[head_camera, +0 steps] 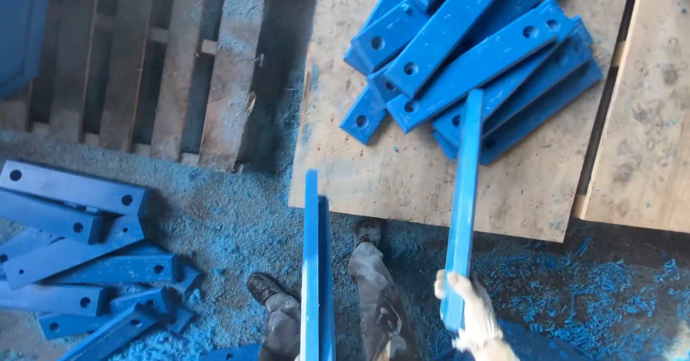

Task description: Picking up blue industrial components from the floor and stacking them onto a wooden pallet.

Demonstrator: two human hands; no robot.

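Observation:
My right hand (471,318), in a white glove, grips the near end of a long blue plastic bar (463,196) that points away toward a heap of blue drilled bars (467,52) on a plywood sheet (402,174). Two more blue bars (316,267) stand on edge side by side at bottom centre, running out of the frame's lower edge. My left hand is out of view, so what holds those bars cannot be seen. My legs and dark shoes (267,288) show between the bars.
A second pile of blue drilled bars (79,260) lies on the floor at the lower left. A wooden pallet (151,66) sits at the upper left. Blue shavings (611,282) cover the ground. Another wooden board (647,117) lies at the right.

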